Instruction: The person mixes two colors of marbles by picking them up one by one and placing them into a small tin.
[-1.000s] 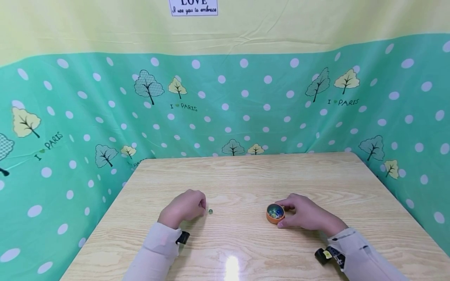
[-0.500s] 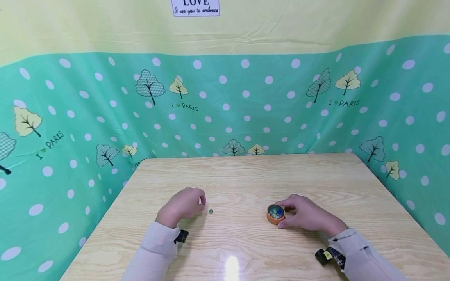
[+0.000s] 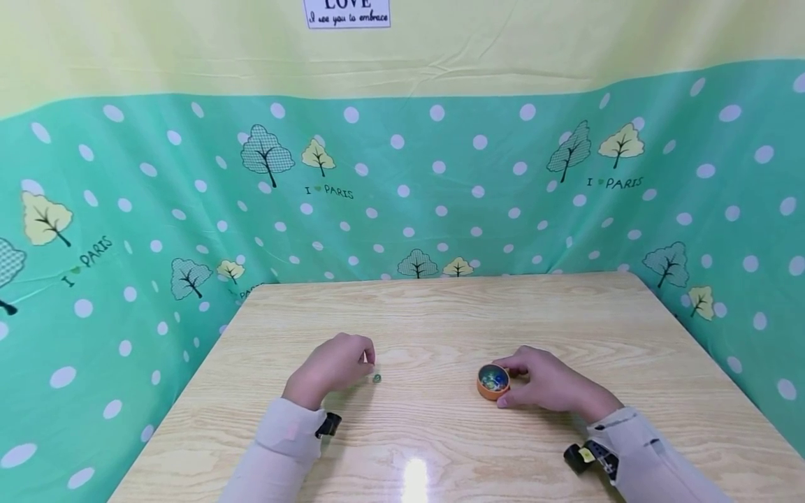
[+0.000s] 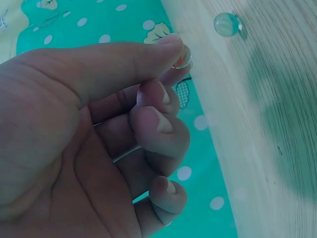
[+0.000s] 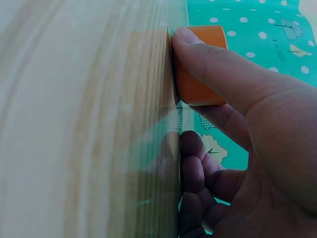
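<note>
My left hand (image 3: 333, 367) is over the left middle of the table. In the left wrist view its thumb and index finger pinch a clear glass marble (image 4: 184, 58) with an orange tint inside; the other fingers curl loosely. A second marble (image 3: 377, 378), greenish and clear, lies on the wood just beyond the fingertips. Over on the right, my right hand (image 3: 547, 381) grips a small round orange cup (image 3: 487, 395) from its right side, thumb in front. The cup stands upright on the table, and dark blue and green glassy contents (image 3: 493, 378) show inside it.
The light wood-grain table (image 3: 434, 321) stretches between and behind both hands. A green polka-dot cloth (image 3: 434, 188) hangs behind the far edge and along both sides. Small black cameras (image 3: 328, 424) are strapped at the wrists.
The left hand draws back slightly, then shifts a little right, bringing its fingertips close to the loose marble. The right hand and the orange cup stay in place.
</note>
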`<state>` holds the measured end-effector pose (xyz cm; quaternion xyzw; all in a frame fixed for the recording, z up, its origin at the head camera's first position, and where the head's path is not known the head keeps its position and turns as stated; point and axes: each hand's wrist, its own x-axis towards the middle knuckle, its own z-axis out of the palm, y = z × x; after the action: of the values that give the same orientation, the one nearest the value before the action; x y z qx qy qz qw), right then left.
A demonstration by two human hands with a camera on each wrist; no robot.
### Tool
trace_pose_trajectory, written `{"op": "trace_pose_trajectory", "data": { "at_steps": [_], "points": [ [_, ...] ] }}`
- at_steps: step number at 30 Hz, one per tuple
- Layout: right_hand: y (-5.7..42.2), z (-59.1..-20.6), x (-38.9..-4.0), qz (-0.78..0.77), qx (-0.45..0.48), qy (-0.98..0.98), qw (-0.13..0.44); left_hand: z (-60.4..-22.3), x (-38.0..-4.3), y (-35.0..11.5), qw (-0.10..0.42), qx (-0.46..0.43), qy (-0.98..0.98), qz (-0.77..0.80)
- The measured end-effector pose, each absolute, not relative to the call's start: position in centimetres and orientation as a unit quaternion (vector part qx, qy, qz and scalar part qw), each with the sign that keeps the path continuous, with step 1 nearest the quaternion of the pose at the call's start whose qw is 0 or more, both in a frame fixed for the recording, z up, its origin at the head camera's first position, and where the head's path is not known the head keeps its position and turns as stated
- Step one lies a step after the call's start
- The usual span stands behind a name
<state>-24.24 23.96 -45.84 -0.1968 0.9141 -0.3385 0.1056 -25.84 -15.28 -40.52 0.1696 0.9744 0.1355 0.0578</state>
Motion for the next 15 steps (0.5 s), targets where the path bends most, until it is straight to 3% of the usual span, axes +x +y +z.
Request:
{"op": "trace_pose_trajectory", "data": {
  "at_steps": [15],
  "points": [
    [23.97, -45.87, -24.26, -0.346, -0.198, 0.91, 0.111, -40.25, -25.72, -14.68, 0.04, 0.198, 0.968, 0.148]
  ]
}}
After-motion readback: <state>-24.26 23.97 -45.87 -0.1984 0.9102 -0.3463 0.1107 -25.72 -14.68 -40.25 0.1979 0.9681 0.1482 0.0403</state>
